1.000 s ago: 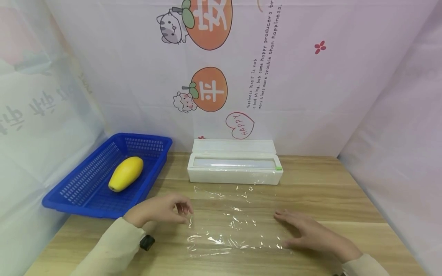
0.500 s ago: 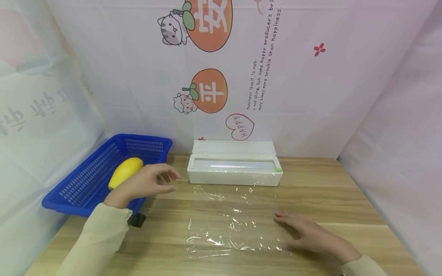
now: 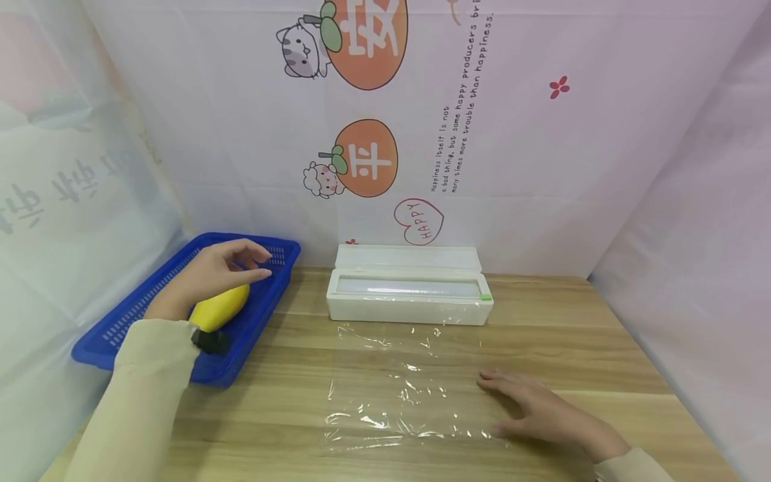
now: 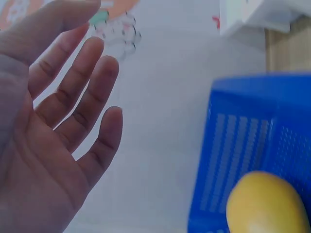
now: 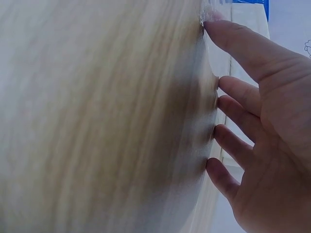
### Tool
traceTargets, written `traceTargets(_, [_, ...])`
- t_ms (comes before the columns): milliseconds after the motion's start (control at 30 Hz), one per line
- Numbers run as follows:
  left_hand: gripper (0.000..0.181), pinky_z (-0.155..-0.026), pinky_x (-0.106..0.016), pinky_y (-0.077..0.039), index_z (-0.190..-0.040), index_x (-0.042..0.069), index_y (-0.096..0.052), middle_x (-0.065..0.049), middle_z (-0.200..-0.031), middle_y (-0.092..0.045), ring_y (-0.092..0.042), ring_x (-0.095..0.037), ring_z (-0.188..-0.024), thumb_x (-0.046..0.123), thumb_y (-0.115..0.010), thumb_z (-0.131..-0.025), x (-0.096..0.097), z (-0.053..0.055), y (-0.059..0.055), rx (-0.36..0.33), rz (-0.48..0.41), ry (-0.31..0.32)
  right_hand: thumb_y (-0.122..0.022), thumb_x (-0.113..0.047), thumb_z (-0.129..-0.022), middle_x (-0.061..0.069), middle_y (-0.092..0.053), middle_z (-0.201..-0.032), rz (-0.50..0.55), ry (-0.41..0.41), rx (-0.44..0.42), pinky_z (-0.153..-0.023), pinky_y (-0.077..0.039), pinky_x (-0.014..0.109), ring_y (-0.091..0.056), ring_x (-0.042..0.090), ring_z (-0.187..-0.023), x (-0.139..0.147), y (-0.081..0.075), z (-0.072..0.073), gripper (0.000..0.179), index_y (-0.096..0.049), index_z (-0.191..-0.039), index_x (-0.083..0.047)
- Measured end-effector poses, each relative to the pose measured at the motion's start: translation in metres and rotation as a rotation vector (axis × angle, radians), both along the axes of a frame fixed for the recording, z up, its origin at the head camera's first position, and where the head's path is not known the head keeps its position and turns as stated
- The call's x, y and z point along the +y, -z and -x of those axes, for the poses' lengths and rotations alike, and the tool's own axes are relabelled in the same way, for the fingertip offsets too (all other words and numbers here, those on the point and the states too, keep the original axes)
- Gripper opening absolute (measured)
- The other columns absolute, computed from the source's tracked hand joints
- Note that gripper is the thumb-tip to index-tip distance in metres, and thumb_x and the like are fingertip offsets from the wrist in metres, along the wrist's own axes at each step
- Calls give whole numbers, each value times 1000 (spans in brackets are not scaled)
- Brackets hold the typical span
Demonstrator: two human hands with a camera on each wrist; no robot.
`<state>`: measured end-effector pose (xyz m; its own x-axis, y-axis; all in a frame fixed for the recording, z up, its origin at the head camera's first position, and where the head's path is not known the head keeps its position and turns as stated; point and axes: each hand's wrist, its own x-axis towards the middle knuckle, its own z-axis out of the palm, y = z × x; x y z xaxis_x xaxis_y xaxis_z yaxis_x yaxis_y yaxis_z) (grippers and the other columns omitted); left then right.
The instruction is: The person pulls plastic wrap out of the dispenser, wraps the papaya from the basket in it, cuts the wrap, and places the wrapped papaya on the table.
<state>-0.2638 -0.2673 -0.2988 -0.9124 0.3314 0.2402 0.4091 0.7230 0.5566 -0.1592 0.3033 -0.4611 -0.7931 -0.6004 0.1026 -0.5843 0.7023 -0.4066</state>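
My left hand (image 3: 207,274) is raised over the blue basket (image 3: 253,335), its fingers loosely bent and holding nothing. Beneath it lies a yellow oval fruit (image 3: 221,309), partly covered by the hand in the head view; in the left wrist view the fruit (image 4: 266,206) shows apart from the fingers. A sheet of clear plastic wrap (image 3: 403,395) is spread on the wooden table, with creases that catch the light. My right hand (image 3: 536,410) rests fingertips-down at the right edge of the wrap, thumb and fingers spread, as the right wrist view also shows.
Behind the wrap stands a white cling film box (image 3: 409,311) with its lid raised and a roll inside. The wooden table (image 3: 572,335) ends at a printed cloth backdrop (image 3: 512,154), and similar cloth hangs on both sides.
My left hand has moved from the left edge of the wrap, leftward and up, to above the basket. The right hand has stayed in place at the wrap's right edge.
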Motion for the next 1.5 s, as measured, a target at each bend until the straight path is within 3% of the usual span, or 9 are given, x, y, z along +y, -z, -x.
traceTargets(300, [47,-90,-45,-47,-123,12,-65,-9,-118,-65,-58,-25,-103,47,-69,-93,-25,16,13,-113,-18,-92,-70,-60,-84,7,-49,-149,6,-1,12,-103,-33,69,-44,40,-134,-1,1,1,75,-56,-143,-16])
traceTargets(500, [54,-94,-53,-46,-127,10,-63,-15,-124,-62,-56,-31,-109,50,-68,-93,-42,26,34,-137,-31,-149,-70,-60,-84,5,-50,-149,6,-1,17,-102,-33,68,-45,39,-134,-1,1,0,73,-56,-142,-18])
traceTargets(700, [66,-103,-61,-39,-141,8,-54,-22,-139,-53,-49,-38,-125,51,-68,-92,-59,33,52,-166,-95,-181,-71,-59,-84,6,-50,-149,8,2,8,-101,-34,69,-45,40,-134,-1,0,-1,73,-56,-143,-18])
traceTargets(867, [76,-109,-64,-31,-149,5,-44,-26,-149,-41,-37,-44,-137,49,-69,-93,-67,35,60,-210,-129,-211,-71,-59,-84,7,-49,-150,10,6,-3,-102,-34,69,-44,40,-134,-1,0,0,74,-55,-143,-18])
traceTargets(1133, [87,-108,-70,-26,-155,0,-29,-32,-157,-22,-22,-53,-142,47,-69,-94,-79,35,75,-281,-99,-240,-71,-59,-84,7,-49,-150,9,7,-5,-102,-35,68,-45,40,-133,-1,0,0,75,-55,-144,-17])
traceTargets(1333, [96,-108,-71,-24,-157,-3,-17,-37,-158,-12,-16,-56,-141,50,-67,-94,-86,36,80,-339,-67,-242,-70,-60,-84,6,-50,-149,-2,11,5,-102,-36,66,-46,38,-133,-1,1,-1,74,-55,-143,-18])
traceTargets(1500, [101,-108,-71,-24,-156,-7,-11,-42,-154,-12,-16,-59,-139,52,-65,-94,-91,37,88,-389,-13,-244,-70,-61,-84,6,-50,-149,-6,14,3,-102,-36,66,-46,38,-133,-1,0,-1,75,-55,-143,-17])
